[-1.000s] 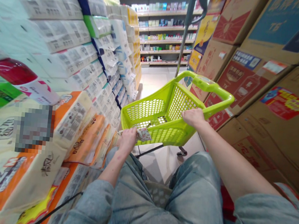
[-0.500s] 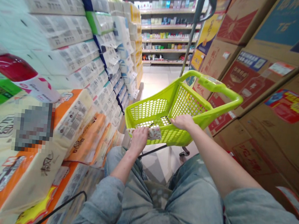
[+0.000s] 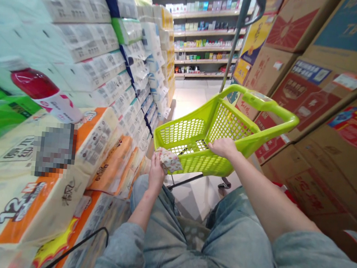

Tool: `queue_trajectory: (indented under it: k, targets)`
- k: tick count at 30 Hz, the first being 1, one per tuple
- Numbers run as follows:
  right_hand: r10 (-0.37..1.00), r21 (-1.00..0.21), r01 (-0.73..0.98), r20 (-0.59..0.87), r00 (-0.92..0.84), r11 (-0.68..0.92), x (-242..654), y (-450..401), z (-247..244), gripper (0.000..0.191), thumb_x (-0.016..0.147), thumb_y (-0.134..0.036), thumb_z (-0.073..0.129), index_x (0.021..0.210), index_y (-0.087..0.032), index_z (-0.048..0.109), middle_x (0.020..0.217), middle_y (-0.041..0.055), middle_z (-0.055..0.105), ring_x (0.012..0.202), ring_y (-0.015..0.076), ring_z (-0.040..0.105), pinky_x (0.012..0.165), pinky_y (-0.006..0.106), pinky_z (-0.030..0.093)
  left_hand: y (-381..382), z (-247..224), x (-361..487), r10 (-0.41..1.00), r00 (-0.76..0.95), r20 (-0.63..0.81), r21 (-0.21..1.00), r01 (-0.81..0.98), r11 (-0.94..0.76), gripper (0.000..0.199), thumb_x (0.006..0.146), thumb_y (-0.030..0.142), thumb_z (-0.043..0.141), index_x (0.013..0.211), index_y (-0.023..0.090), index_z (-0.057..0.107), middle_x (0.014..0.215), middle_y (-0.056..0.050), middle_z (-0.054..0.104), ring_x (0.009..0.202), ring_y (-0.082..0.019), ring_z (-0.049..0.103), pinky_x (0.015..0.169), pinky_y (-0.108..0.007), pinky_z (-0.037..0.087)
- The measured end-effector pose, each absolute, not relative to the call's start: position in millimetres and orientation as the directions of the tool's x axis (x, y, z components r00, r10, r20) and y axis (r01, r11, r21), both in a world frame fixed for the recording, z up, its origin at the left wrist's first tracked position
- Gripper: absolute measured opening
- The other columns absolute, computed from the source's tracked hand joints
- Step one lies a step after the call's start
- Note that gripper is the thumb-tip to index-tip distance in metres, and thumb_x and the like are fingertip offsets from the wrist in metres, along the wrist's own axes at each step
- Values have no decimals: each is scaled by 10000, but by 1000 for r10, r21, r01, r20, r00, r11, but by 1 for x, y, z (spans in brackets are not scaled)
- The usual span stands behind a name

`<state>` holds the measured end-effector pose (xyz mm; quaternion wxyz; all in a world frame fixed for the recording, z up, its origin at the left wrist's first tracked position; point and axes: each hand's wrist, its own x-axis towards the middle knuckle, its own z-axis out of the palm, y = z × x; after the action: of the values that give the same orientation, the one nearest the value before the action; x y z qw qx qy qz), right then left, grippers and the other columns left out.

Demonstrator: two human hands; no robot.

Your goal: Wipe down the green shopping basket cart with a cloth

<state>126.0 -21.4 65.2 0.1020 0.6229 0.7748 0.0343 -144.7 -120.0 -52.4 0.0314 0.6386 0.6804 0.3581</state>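
A lime-green shopping cart point(image 3: 191, 164) with a perforated plastic basket stands in front of my knees, turned so its handle points right. My left hand point(image 3: 157, 167) is closed on a white cloth point(image 3: 170, 160) with a small coloured print, pressed at the near left corner of the basket rim. Part of the cloth hangs over the basket's outer side. My right hand point(image 3: 224, 148) is closed around the near rim, further right. The basket floor shows through with nothing lying on it.
On the left, tissue packs point(image 3: 76, 174) carry a red-capped-looking bottle of pink-red liquid point(image 3: 44, 89) and a blurred-out dark object point(image 3: 55, 149). Stacked cartons point(image 3: 314, 100) line the right. Stocked shelves point(image 3: 207, 35) and a grey pole point(image 3: 233, 50) stand ahead.
My left hand has slid left along the rim to the corner, taking the cloth with it, and more of the cloth now shows. My right hand keeps its grip on the rim.
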Motion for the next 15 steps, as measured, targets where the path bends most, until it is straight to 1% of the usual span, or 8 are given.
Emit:
queue_trajectory:
  k: [2,4,6,7,9,11,13,15]
  targets:
    - [970,176,957,-120,-210,229,126,-22,65,560,887,-396,242,925,-100,716,986,176,687,959,264,628,770,331,444,-121,-51,-142,907,-208,367,558,829,-36,587,801,57,331,1381,144,300,1438,-160,323,1357,-233,266,1062,-398,342]
    - [970,173,958,-119,-213,231,127,-22,65,560,890,-396,240,933,-105,715,990,175,687,963,263,627,780,333,441,-121,-49,-140,907,-228,354,584,811,-24,601,795,50,322,1387,156,301,1439,-142,339,1358,-218,270,1079,-395,323]
    - [970,175,957,-116,-215,233,127,-22,65,557,893,-398,242,943,-106,714,996,175,686,970,261,626,790,329,437,-119,-48,-140,900,-254,353,619,785,-22,594,792,48,318,1379,144,316,1427,-139,365,1346,-205,296,1081,-380,320]
    - [970,177,956,-114,-216,234,127,-23,65,557,894,-398,244,946,-104,714,998,176,685,973,260,625,793,328,435,-118,-47,-141,898,-276,343,647,762,-13,582,793,53,321,1369,134,329,1407,-142,395,1326,-201,333,1067,-369,337]
    - [970,177,956,-107,-216,233,127,-24,65,557,893,-397,246,949,-101,714,1000,181,684,975,260,624,797,328,433,-115,-48,-146,895,-343,285,712,701,42,529,792,71,331,1316,119,394,1318,-144,498,1237,-200,451,1003,-348,399]
    - [972,173,958,-99,-213,228,128,-25,65,555,891,-390,247,947,-98,715,998,184,684,974,260,625,797,329,432,-112,-50,-154,884,-420,206,750,648,133,441,787,91,340,1197,115,500,1163,-134,606,1095,-200,560,913,-333,456]
    - [973,170,959,-92,-214,227,129,-25,65,552,890,-387,249,941,-99,716,992,183,686,968,263,628,789,331,434,-109,-54,-163,862,-477,171,746,634,203,364,786,104,330,1059,120,570,1025,-120,653,989,-198,604,853,-330,477]
    - [973,170,959,-93,-213,226,129,-25,64,551,889,-390,250,938,-102,717,986,178,687,958,268,631,775,332,437,-107,-59,-168,859,-470,202,711,673,202,352,801,119,294,999,124,585,962,-116,656,950,-203,610,835,-348,479]
